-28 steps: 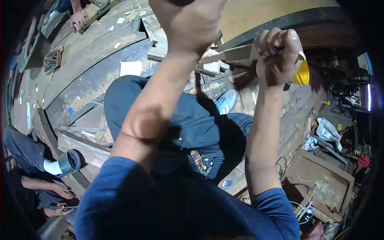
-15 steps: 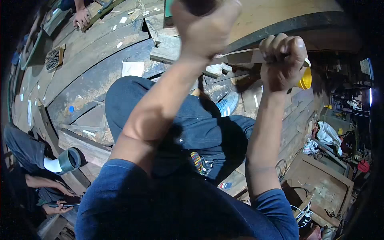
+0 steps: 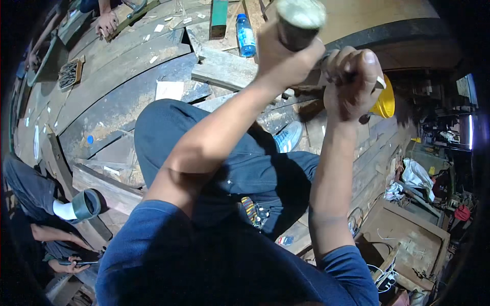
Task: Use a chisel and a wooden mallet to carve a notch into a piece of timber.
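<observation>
My left hand (image 3: 278, 58) at upper centre is closed round a dark cylindrical object (image 3: 298, 28) with a pale round top, raised toward the camera. My right hand (image 3: 352, 81) is closed just right of it, fingers curled; what it grips is mostly hidden. A yellow plastic container (image 3: 383, 99) shows behind my right hand. Beyond my hands are a tan board (image 3: 367, 15) with a dark curved edge, a water bottle (image 3: 246, 38), a green-sided block (image 3: 218, 20) and rough wooden offcuts (image 3: 219, 71) on the plank floor.
A co-worker's hand (image 3: 106, 25) rests near a hammer at upper left, near a tray of nails (image 3: 71, 74). Another person (image 3: 51, 234) sits at lower left holding a dark object. A wooden panel (image 3: 403, 234), cables and a white sack (image 3: 416, 178) lie at right.
My left hand has shifted right, closer to my right hand, and the cylinder's pale top now shows. The bottle has come into sight. My right hand has moved slightly down.
</observation>
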A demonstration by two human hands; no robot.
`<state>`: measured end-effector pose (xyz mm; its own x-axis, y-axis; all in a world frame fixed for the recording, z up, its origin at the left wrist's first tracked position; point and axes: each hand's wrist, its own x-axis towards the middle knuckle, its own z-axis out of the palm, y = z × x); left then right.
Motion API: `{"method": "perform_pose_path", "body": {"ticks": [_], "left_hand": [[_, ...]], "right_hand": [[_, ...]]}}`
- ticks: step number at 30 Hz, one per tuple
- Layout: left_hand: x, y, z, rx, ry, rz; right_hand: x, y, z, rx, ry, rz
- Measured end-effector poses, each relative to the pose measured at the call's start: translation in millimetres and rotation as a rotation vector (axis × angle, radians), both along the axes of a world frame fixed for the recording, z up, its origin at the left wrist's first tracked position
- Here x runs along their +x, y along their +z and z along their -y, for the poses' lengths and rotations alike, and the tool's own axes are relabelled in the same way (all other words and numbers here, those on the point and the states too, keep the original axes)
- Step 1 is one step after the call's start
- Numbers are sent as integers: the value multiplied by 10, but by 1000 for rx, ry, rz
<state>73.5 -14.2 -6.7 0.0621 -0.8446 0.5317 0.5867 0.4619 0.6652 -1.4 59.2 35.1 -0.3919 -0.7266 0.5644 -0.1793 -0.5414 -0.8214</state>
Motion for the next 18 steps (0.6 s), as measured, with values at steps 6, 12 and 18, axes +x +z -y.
{"method": "perform_pose_path", "body": {"ticks": [6,12,18], "left_hand": [[452,486,-9,321,-284,-235],[258,180,72,183,-131,23],[79,219,19,56,213,66]], "right_hand": [[-279,11,-131,-83,147,177],[-305,34,-141,-76,134,198],[-192,10,-179,-77,192,207]]}}
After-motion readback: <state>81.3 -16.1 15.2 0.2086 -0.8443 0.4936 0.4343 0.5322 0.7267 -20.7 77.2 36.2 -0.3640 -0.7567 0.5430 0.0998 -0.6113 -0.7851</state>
